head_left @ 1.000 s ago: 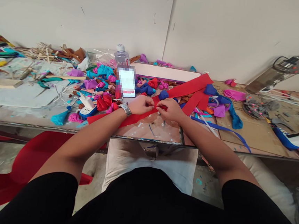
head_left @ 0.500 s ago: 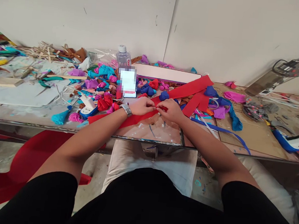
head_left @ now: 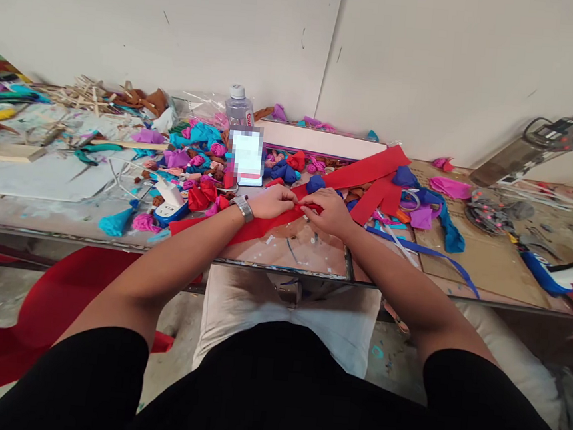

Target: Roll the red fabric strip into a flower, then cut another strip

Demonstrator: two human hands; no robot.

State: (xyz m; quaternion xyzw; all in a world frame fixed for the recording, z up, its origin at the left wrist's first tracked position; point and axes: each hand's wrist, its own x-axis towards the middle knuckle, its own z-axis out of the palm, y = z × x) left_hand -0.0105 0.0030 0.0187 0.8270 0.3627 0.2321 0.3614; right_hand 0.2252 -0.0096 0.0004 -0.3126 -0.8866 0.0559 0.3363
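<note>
My left hand (head_left: 273, 204), with a metal watch (head_left: 243, 208) on the wrist, is closed, thumb and fingertips pinching red crepe-like material. Opposite it, my right hand (head_left: 331, 213) pinches the same material, and the fingertips of both hands nearly meet. A red strip (head_left: 255, 231) lies under the hands along the front of the table. Further red strips (head_left: 365, 168) stretch to the back right; whether they join the pinched piece I cannot tell. Just behind the hands is a crumpled blue piece (head_left: 315, 183).
A lit phone (head_left: 247, 158) leans by a clear bottle (head_left: 239, 107). Crumpled coloured pieces (head_left: 203, 194) cover the table's middle. A blue-and-white power strip (head_left: 170, 210) and green-handled pliers (head_left: 88, 154) lie left. On the right are cardboard (head_left: 487, 266), a blue ribbon (head_left: 443, 255) and a dark bottle (head_left: 507, 154).
Both hands stay at nearly the same spot, with a slight shift of the fingers on the red material. The whole view has moved a little.
</note>
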